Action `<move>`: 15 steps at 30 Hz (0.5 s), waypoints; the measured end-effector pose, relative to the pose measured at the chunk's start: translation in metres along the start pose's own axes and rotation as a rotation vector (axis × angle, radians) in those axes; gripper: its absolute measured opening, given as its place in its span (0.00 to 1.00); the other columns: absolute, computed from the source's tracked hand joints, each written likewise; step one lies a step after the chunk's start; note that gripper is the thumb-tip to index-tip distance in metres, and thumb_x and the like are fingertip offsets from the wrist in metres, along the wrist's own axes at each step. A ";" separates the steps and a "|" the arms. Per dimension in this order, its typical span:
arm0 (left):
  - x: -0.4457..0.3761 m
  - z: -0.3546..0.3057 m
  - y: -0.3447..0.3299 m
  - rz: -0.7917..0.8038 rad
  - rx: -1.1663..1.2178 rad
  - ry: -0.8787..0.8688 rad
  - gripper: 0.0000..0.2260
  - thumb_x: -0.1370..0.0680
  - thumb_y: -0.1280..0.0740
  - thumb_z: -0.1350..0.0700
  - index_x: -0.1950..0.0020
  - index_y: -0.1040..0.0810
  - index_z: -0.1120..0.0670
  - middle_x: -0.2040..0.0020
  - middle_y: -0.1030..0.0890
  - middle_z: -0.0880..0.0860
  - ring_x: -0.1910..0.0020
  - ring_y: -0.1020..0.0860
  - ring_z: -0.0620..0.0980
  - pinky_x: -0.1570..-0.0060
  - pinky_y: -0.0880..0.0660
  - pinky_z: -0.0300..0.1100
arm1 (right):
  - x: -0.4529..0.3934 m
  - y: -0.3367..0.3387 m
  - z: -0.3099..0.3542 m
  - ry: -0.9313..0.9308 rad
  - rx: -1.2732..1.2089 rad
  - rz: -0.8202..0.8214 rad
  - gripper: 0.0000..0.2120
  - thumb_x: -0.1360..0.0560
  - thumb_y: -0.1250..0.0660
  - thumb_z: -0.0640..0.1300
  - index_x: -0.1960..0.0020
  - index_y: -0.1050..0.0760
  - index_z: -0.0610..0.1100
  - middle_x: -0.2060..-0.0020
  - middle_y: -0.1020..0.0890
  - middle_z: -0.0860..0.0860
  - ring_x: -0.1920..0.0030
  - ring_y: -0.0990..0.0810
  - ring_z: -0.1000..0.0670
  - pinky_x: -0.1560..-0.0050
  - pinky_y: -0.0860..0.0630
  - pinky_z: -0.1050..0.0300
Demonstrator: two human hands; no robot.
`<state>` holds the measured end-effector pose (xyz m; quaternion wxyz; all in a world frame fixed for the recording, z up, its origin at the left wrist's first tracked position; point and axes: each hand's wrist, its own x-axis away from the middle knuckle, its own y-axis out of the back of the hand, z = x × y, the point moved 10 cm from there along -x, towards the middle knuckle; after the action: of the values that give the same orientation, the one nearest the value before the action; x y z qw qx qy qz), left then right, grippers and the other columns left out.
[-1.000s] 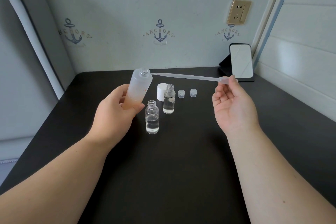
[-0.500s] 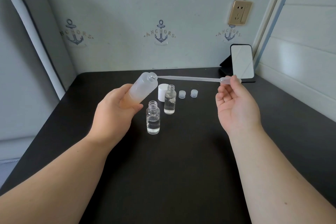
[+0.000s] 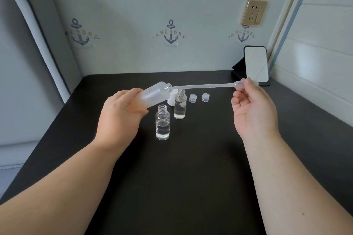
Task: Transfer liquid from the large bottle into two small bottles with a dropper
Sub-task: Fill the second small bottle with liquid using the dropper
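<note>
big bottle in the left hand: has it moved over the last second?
Yes. The large bottle in the left hand has tipped further over, its mouth swinging right and down toward the white cap standing on the table.

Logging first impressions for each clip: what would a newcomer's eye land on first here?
First, the long dropper bridging the two hands in mid-air: the right hand pinches its bulb, and its tip sits at the mouth of the tilted large bottle held by the left hand. Below them, two small bottles stand uncapped on the black table.
</note>
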<state>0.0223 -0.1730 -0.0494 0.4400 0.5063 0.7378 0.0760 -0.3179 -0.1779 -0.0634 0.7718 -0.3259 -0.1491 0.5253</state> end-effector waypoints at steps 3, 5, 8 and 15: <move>0.000 -0.004 0.000 -0.008 -0.030 -0.033 0.22 0.28 0.24 0.60 0.36 0.21 0.44 0.45 0.23 0.40 0.43 0.27 0.49 0.44 0.33 0.43 | 0.002 -0.007 0.002 0.021 0.040 0.046 0.10 0.21 0.31 0.39 0.60 0.17 0.44 0.60 0.16 0.48 0.65 0.21 0.52 0.60 0.23 0.62; 0.001 -0.006 0.000 -0.020 -0.045 -0.050 0.22 0.28 0.24 0.61 0.37 0.20 0.46 0.46 0.24 0.39 0.43 0.27 0.50 0.44 0.33 0.43 | 0.004 -0.012 0.001 0.029 0.075 0.078 0.09 0.20 0.31 0.38 0.58 0.17 0.43 0.60 0.15 0.47 0.65 0.21 0.52 0.60 0.24 0.62; 0.001 -0.009 -0.002 -0.023 -0.063 -0.063 0.22 0.28 0.23 0.62 0.36 0.20 0.48 0.45 0.24 0.40 0.42 0.27 0.52 0.43 0.34 0.43 | 0.008 -0.018 -0.004 0.017 0.107 0.119 0.07 0.21 0.31 0.37 0.56 0.17 0.42 0.60 0.15 0.46 0.65 0.21 0.52 0.60 0.23 0.62; 0.000 -0.011 -0.007 0.024 -0.078 -0.069 0.20 0.27 0.24 0.60 0.36 0.19 0.49 0.44 0.20 0.44 0.41 0.26 0.54 0.41 0.28 0.50 | 0.016 -0.032 -0.014 0.016 0.218 0.199 0.12 0.22 0.30 0.38 0.62 0.15 0.47 0.59 0.14 0.47 0.65 0.19 0.53 0.57 0.22 0.61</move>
<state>0.0100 -0.1729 -0.0462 0.4837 0.4999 0.7124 0.0927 -0.2802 -0.1755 -0.0546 0.7478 -0.2574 -0.0519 0.6098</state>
